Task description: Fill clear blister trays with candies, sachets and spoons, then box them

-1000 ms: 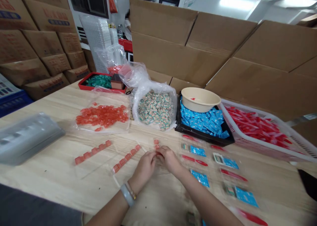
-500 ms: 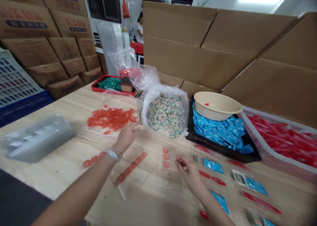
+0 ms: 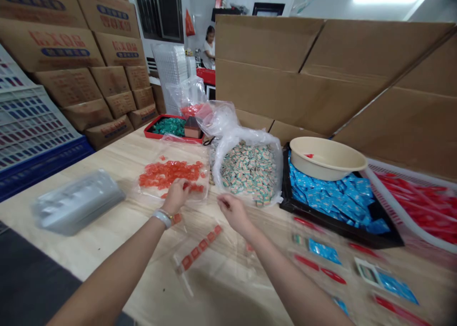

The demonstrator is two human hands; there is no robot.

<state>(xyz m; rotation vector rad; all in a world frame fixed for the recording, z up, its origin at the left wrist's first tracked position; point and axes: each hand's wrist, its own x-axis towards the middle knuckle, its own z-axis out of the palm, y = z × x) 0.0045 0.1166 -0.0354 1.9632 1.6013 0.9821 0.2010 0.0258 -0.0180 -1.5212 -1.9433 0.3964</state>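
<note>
My left hand (image 3: 176,195) is at the near edge of a pile of small orange wrapped pieces (image 3: 171,172) on a clear plastic sheet. Its fingers pinch, with an orange piece showing at the tips. In front of an open plastic bag of small printed packets (image 3: 246,166), my right hand (image 3: 233,214) hovers with fingertips pressed together; what they hold, if anything, is hidden. Between my forearms lies a clear bag with a row of orange pieces (image 3: 202,245). Another orange row (image 3: 176,219) is partly covered by my left wrist.
A stack of clear plastic sleeves (image 3: 80,202) lies left. Behind are a red tray (image 3: 152,134) of green pieces and tall cardboard (image 3: 267,45). To the right stand a black crate (image 3: 342,228) of blue packets, a cream basin (image 3: 323,166) and a white basket (image 3: 407,221) of red items.
My right hand has moved left and away from me, from beside a short orange row to the front of the packet bag. My left hand has shifted slightly left and nearer; the view has turned a little.
</note>
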